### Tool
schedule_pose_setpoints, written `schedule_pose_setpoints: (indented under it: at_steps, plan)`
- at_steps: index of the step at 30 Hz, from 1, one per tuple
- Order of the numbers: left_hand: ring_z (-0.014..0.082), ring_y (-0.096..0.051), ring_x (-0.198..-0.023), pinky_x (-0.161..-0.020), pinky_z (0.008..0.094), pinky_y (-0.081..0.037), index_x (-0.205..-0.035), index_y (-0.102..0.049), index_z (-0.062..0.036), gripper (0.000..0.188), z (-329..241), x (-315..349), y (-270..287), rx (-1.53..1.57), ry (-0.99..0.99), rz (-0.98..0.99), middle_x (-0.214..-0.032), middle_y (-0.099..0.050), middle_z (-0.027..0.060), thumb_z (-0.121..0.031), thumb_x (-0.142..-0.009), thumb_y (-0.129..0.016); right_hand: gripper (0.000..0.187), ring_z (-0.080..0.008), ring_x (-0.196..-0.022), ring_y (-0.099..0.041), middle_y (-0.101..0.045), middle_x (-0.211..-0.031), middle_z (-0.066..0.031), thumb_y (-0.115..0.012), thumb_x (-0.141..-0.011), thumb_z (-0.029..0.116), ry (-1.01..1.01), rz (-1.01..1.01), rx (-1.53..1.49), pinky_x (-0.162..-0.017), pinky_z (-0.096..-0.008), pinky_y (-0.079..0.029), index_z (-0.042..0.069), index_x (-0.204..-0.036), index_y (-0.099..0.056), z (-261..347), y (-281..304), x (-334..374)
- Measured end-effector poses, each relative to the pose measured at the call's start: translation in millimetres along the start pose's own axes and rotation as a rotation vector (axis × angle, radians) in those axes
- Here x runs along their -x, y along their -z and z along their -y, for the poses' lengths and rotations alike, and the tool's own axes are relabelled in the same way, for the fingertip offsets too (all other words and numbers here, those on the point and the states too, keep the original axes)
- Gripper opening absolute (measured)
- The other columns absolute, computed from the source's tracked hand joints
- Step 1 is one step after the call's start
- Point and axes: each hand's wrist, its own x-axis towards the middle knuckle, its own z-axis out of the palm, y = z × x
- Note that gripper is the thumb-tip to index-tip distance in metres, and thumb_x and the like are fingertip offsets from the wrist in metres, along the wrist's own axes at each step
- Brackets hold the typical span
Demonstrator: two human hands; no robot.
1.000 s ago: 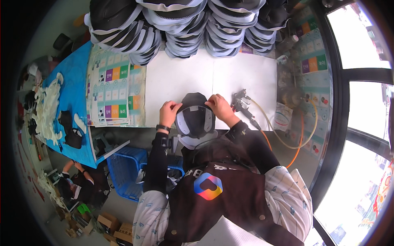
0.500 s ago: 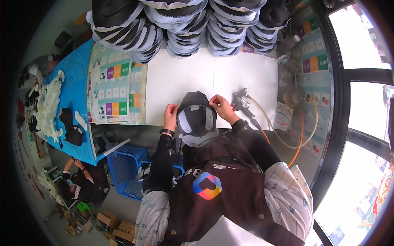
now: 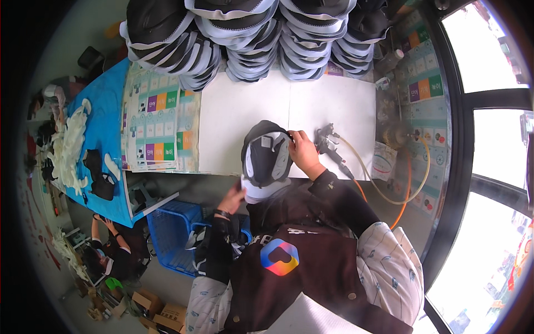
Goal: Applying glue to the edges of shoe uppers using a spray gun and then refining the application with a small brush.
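Observation:
A black cap-shaped piece (image 3: 267, 156) with pale grey lining panels and a pale flap at its lower end hangs at the table's front edge, its hollow side facing up toward me. My right hand (image 3: 305, 153) pinches its upper right rim, thumb and fingers closed on it. Lower down, my left hand (image 3: 232, 200) has its fingers closed on the left edge of the pale flap. A spray gun (image 3: 327, 139) with a yellowish hose and an orange hose lies on the white table top just right of my right hand.
Tall stacks of similar black pieces with pale edges (image 3: 253, 47) line the back of the white table (image 3: 233, 117). At left stand a blue-covered table (image 3: 105, 100) and a blue plastic crate (image 3: 172, 234). Another person (image 3: 114, 245) sits at far lower left. Window frames (image 3: 467, 145) border the right.
My left hand has moved from the upper left rim down to the flap. The piece has tilted and turned slightly, while my right hand still grips its right side.

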Motion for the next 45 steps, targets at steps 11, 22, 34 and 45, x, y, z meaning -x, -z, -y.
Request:
schedule_pose_setpoints:
  at_steps: [11, 22, 34, 45]
  plan:
    - [0.0451, -0.067, -0.088, -0.074, 0.0485, -0.054, -0.111, -0.069, 0.0015, 0.023, -208.2, -0.6, -172.4, -1.232, -0.862, -0.643, -0.096, -0.069, 0.0244, -0.016, -0.098, -0.063, 0.058, -0.0343, -0.104, -0.068, -0.065, -0.120, -0.0189, -0.082, -0.087, 0.027, -0.121, 0.177, -0.112, -0.089, -0.0422, -0.057, 0.001, -0.133, -0.057, -55.3, 37.6, 6.0]
    - [0.0399, -0.069, -0.095, -0.085, 0.0479, -0.056, -0.114, -0.074, -0.0053, 0.033, -200.9, -109.2, -229.7, -1.723, -0.549, -0.361, -0.100, -0.071, 0.0206, -0.024, -0.091, -0.058, 0.065, -0.0372, -0.129, -0.051, -0.055, -0.132, -0.0169, -0.085, -0.075, 0.016, -0.070, 0.116, 0.466, -0.111, -0.0407, -0.043, -0.002, -0.130, -0.054, -130.8, 62.2, 58.1]
    - [0.0426, -0.068, -0.093, -0.087, 0.0496, -0.055, -0.116, -0.074, -0.0068, 0.034, -206.2, -128.3, -220.9, -1.685, -0.586, -0.265, -0.097, -0.069, 0.0246, -0.023, -0.091, -0.057, 0.026, -0.0491, -0.081, -0.064, -0.067, -0.084, -0.0266, -0.057, -0.084, 0.013, -0.444, 0.375, -0.536, -0.076, -0.0514, -0.053, 0.002, -0.105, -0.066, -26.3, 89.0, 19.7]
    - [0.0421, -0.068, -0.092, -0.087, 0.0482, -0.055, -0.118, -0.074, -0.0056, 0.036, -201.7, -118.3, -212.0, -1.607, -0.614, -0.307, -0.097, -0.069, 0.0239, -0.023, -0.090, -0.059, 0.027, -0.0503, -0.085, -0.065, -0.069, -0.086, -0.0279, -0.053, -0.085, 0.015, -0.283, 0.313, -0.162, -0.080, -0.0551, -0.053, 0.003, -0.102, -0.069, -10.1, 79.4, 13.7]
